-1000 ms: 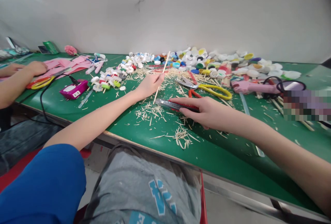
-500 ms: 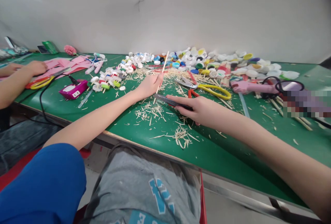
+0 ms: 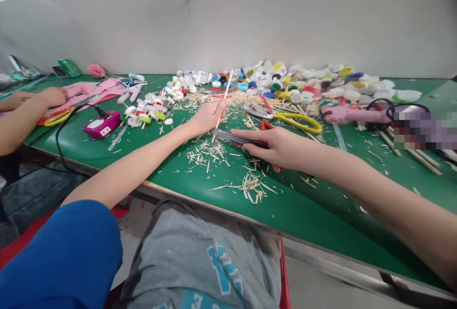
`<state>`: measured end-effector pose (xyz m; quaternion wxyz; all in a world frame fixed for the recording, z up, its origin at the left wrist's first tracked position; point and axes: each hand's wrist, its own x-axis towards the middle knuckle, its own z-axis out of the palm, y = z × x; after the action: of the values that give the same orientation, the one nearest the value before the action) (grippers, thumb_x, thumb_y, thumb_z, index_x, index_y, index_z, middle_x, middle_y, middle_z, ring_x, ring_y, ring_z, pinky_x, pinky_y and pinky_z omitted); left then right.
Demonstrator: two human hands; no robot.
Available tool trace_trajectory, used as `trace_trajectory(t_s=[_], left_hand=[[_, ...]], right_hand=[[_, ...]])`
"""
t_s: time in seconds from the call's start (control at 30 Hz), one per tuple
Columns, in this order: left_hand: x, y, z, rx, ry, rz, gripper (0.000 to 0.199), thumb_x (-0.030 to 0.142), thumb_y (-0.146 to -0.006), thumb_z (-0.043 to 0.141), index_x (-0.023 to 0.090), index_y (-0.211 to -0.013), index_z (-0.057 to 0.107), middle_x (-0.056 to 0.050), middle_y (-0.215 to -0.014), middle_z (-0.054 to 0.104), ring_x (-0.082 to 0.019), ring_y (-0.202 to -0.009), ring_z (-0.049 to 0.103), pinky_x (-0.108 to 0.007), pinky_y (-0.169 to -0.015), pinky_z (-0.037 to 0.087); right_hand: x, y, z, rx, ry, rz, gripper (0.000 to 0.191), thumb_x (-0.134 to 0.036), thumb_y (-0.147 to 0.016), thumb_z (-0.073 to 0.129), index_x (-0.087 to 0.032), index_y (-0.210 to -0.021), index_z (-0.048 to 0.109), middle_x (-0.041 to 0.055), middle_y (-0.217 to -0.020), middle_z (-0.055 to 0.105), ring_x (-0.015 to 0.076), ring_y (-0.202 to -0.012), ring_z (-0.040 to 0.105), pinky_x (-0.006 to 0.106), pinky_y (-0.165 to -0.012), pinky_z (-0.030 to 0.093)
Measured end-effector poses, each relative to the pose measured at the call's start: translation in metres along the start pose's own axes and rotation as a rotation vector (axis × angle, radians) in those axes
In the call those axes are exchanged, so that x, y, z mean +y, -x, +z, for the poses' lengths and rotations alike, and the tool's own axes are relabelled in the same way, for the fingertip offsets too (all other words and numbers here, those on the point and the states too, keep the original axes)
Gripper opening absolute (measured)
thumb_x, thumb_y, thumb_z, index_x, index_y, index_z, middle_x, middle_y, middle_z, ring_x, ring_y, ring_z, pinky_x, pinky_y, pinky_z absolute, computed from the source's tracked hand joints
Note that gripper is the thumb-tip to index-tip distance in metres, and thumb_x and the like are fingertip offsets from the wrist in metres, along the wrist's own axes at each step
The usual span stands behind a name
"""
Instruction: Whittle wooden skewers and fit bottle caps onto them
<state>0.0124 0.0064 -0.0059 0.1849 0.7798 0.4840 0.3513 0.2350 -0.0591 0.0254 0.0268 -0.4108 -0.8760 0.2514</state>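
Observation:
My left hand [image 3: 210,116] is closed around a thin wooden stick [image 3: 228,85], which slants up and away from the table. In my right hand [image 3: 267,146] is a utility knife [image 3: 241,139], its blade pointing left and meeting or nearly meeting the stick's lower end. Under both hands lie pale wood shavings [image 3: 205,156], with another small heap of shavings [image 3: 253,187] nearer the table edge. Yellow-handled scissors [image 3: 300,122] rest just beyond my right hand, beside an orange-handled tool [image 3: 266,124] partly hidden by that hand.
Bottle caps [image 3: 278,78] pile along the wall. A pink glue gun [image 3: 357,114] and loose sticks [image 3: 414,152] lie right. At left are a magenta box [image 3: 102,125] with a black cable, pink paper [image 3: 84,91] and another person's hands [image 3: 53,95].
The knife and my right hand have shifted very slightly right and down. My left hand keeps its hold on the stick with little movement. The view has turned a little.

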Motion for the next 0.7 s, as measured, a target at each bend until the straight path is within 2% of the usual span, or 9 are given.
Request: trace_trajectory(t_s=[0.4,0.7], left_hand=[[0.001,0.001,0.002,-0.035,-0.013,0.03,0.053,0.045,-0.098,0.019,0.019,-0.059,0.044,0.003,-0.042,0.043,-0.009,-0.047,0.046,-0.025,-0.062,0.04],[-0.005,-0.001,0.004,-0.029,-0.023,0.088,0.059,0.053,-0.096,0.015,0.018,-0.053,0.039,0.002,-0.045,0.044,-0.009,-0.048,0.042,-0.027,-0.059,0.037]], right_hand=[[0.002,0.008,0.001,-0.029,-0.059,0.041,0.062,-0.054,-0.093,0.039,-0.03,-0.15,0.033,-0.0034,-0.064,0.058,0.0057,-0.041,0.05,0.018,-0.046,0.038],[-0.001,0.009,0.0,-0.046,-0.108,0.077,0.061,-0.051,-0.092,0.041,-0.03,-0.149,0.034,-0.0032,-0.067,0.058,0.0055,-0.041,0.048,0.019,-0.047,0.036]])
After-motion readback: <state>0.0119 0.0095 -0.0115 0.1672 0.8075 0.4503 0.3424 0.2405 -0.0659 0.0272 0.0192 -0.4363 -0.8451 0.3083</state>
